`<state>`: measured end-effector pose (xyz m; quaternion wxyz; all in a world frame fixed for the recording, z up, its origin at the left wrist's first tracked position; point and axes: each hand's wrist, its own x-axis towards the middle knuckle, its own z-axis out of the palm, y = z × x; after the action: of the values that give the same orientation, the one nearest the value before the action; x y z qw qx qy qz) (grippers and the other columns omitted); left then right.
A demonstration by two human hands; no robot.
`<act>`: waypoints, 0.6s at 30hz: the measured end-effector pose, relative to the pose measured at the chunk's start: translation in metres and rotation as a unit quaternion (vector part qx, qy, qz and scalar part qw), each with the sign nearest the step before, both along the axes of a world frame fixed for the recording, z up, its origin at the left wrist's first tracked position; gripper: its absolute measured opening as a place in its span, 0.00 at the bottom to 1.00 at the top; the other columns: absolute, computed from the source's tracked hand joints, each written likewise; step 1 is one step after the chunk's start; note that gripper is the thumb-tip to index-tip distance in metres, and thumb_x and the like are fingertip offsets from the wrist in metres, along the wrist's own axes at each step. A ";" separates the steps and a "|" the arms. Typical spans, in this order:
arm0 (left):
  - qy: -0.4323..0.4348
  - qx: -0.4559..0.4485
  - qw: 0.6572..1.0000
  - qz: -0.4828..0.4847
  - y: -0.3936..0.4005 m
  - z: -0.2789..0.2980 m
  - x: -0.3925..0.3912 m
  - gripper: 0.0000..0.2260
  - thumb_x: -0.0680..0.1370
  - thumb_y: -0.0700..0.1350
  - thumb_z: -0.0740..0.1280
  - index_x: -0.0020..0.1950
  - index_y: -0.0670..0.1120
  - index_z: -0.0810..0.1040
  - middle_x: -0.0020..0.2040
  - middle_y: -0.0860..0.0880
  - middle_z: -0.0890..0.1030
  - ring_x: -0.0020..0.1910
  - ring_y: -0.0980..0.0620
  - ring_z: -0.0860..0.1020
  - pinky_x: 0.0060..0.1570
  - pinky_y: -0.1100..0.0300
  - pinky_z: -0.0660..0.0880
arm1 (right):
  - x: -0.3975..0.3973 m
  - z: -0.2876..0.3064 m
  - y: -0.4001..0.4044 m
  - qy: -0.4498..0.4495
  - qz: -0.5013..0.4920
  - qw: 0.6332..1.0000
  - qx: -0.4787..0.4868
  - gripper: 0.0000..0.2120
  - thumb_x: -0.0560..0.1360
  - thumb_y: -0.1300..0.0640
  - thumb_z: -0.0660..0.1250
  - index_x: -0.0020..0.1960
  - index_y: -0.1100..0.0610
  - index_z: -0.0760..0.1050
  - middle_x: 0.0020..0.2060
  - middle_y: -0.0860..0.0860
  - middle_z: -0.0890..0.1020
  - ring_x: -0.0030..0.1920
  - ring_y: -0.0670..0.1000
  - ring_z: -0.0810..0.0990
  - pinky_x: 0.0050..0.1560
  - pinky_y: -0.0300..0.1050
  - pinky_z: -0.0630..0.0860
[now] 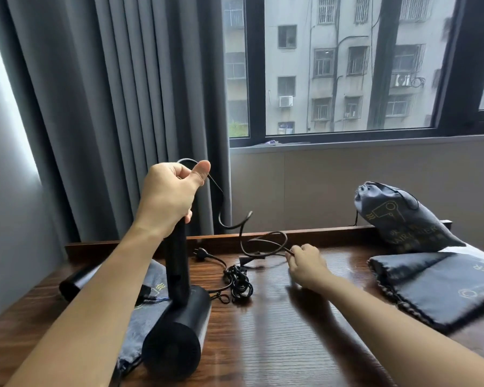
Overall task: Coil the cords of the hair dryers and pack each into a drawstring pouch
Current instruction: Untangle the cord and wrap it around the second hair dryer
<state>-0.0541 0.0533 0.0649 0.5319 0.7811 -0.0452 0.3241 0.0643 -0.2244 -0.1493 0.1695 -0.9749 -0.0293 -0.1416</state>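
Note:
My left hand (169, 195) grips the end of the handle of a black hair dryer (179, 325), held upside down with its barrel low over the wooden table (291, 331). Its black cord (221, 216) loops out past my thumb and curves down to my right hand (305, 263), which pinches it just above the table. A second black hair dryer (76, 283) lies at the left behind my forearm; a tangled cord (238, 283) with a plug lies mid-table. An empty grey drawstring pouch (143, 317) lies flat under the held dryer.
A filled grey pouch (397, 216) stands at the back right against the table's raised rim. Flat grey pouches (436, 289) lie at the right edge. Grey curtains (109, 107) and a window are behind the table.

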 end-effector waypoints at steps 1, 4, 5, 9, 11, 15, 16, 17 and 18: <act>0.007 -0.023 1.000 -0.012 -0.002 0.001 0.000 0.24 0.77 0.60 0.73 0.40 0.38 0.78 0.20 0.47 0.69 0.16 0.47 0.68 0.27 0.57 0.71 | -0.002 -0.003 0.002 0.006 -0.016 1.000 0.001 0.13 0.84 0.48 0.57 0.55 0.56 0.74 0.55 0.57 0.76 0.62 0.61 0.73 0.57 0.53 0.72; 0.008 -0.094 0.994 -0.051 -0.006 0.002 -0.001 0.21 0.77 0.57 0.74 0.36 0.41 0.77 0.25 0.43 0.70 0.15 0.49 0.65 0.23 0.60 0.68 | -0.005 -0.005 0.007 0.020 -0.031 0.999 -0.017 0.14 0.82 0.48 0.58 0.63 0.55 0.73 0.58 0.57 0.76 0.65 0.60 0.72 0.60 0.52 0.71; 0.005 -0.114 0.992 -0.060 -0.006 0.002 -0.001 0.21 0.78 0.56 0.74 0.36 0.41 0.77 0.27 0.42 0.71 0.15 0.50 0.65 0.22 0.60 0.67 | -0.008 -0.002 0.007 0.038 -0.039 0.998 -0.035 0.16 0.81 0.48 0.60 0.64 0.55 0.71 0.60 0.58 0.75 0.66 0.60 0.71 0.62 0.52 0.70; -0.014 -0.198 0.978 -0.062 -0.004 0.001 -0.001 0.19 0.79 0.52 0.74 0.39 0.39 0.77 0.28 0.45 0.74 0.16 0.53 0.64 0.21 0.61 0.66 | -0.042 0.025 0.008 0.151 -0.096 0.981 -0.081 0.23 0.72 0.55 0.65 0.65 0.59 0.66 0.65 0.60 0.68 0.69 0.62 0.64 0.64 0.55 0.69; -0.027 -0.237 0.970 -0.055 -0.004 -0.002 0.001 0.18 0.80 0.51 0.73 0.39 0.39 0.76 0.30 0.46 0.75 0.17 0.53 0.64 0.21 0.62 0.65 | -0.065 0.039 0.008 0.051 -0.077 0.990 -0.106 0.20 0.72 0.57 0.65 0.62 0.59 0.67 0.63 0.59 0.67 0.67 0.63 0.66 0.60 0.56 0.73; -0.041 -0.301 0.951 -0.050 -0.005 -0.011 0.009 0.18 0.80 0.49 0.73 0.38 0.40 0.73 0.32 0.47 0.76 0.17 0.53 0.64 0.22 0.62 0.65 | -0.111 0.049 0.025 -0.238 0.192 0.950 0.061 0.22 0.75 0.60 0.67 0.68 0.57 0.71 0.61 0.53 0.76 0.55 0.53 0.79 0.54 0.47 0.78; -0.042 -0.315 0.947 -0.050 -0.006 -0.014 0.010 0.18 0.80 0.49 0.73 0.38 0.41 0.73 0.31 0.49 0.77 0.17 0.53 0.64 0.22 0.62 0.65 | -0.122 0.051 0.032 -0.228 0.209 0.946 0.102 0.19 0.77 0.57 0.66 0.68 0.55 0.71 0.60 0.50 0.78 0.50 0.48 0.80 0.50 0.44 0.78; -0.042 -0.328 0.942 -0.051 -0.007 -0.018 0.011 0.17 0.81 0.49 0.73 0.38 0.41 0.73 0.29 0.50 0.77 0.17 0.53 0.65 0.22 0.62 0.65 | -0.130 0.051 0.038 -0.199 0.194 0.949 0.150 0.16 0.80 0.53 0.64 0.67 0.53 0.71 0.57 0.49 0.80 0.45 0.45 0.81 0.46 0.43 0.77; -0.042 -0.342 0.937 -0.054 -0.009 -0.021 0.010 0.17 0.81 0.48 0.72 0.38 0.41 0.73 0.25 0.52 0.75 0.17 0.54 0.65 0.22 0.62 0.65 | -0.136 0.053 0.043 -0.139 0.160 0.954 0.212 0.13 0.83 0.48 0.62 0.64 0.52 0.71 0.54 0.49 0.81 0.42 0.44 0.81 0.44 0.43 0.77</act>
<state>-0.0437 0.0448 0.0442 0.7812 0.5342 0.0044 0.3231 -0.0722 -0.1813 -0.0962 0.3865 -0.8699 -0.1772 -0.2499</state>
